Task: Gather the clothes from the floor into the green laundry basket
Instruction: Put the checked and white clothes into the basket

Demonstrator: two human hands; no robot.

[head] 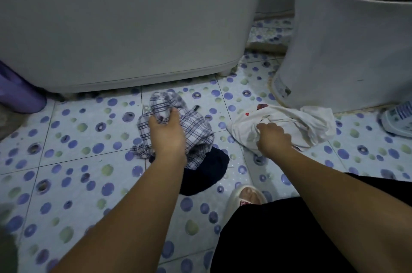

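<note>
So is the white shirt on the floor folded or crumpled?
Crumpled. The white shirt lies bunched in loose wrinkles on the tiled floor, with the right hand gripping it.

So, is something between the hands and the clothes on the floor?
No. The left hand already grips the checked shirt, and the right hand grips the white garment. The green basket is not in view.

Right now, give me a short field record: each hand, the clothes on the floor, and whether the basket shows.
left hand: grips the plaid cloth
right hand: pinches the white cloth
dark cloth: on the floor, partly under the plaid cloth, not held
floor: tiled with dots
green basket: not in view
clothes gathered so far: cannot tell
</note>
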